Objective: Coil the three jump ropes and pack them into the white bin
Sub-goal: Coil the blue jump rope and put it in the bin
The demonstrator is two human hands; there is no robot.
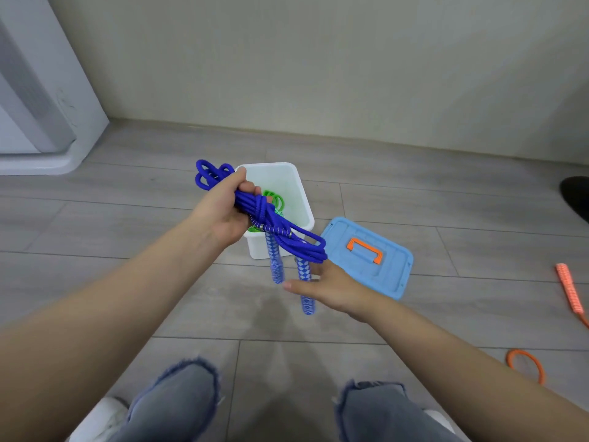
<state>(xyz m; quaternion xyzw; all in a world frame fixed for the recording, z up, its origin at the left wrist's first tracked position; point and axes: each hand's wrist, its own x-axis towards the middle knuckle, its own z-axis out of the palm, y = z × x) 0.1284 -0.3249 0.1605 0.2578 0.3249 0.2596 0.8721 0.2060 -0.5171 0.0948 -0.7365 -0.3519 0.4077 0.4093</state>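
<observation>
Floor (414, 173): grey wood-look planks with pale seams, meeting a plain beige wall at the far side.
White unit (38, 90): smooth, rounded base, far left corner.
Blue lid (366, 256): light blue moulded plastic, rectangular with rounded corners and an orange handle, flat on the floor just right of the bin.
White bin (302, 199): smooth, squarish plastic tub, open-topped, mid-floor; a green rope (275, 199) lies coiled inside.
Blue rope (255, 205): braided cord, looped and wrapped into a bundle, held in the air over the bin's near left rim; two patterned blue-and-white handles (275, 266) hang down from it.
Left hand (228, 208): grip curled firmly round the middle of the blue bundle.
Right hand (331, 288): fingers fairly straight and loose, holding nothing, just below the bundle's dangling loops, beside one handle.
Orange rope (526, 365): woven handle and thin loop on the floor, near right, well apart from the bin.
</observation>
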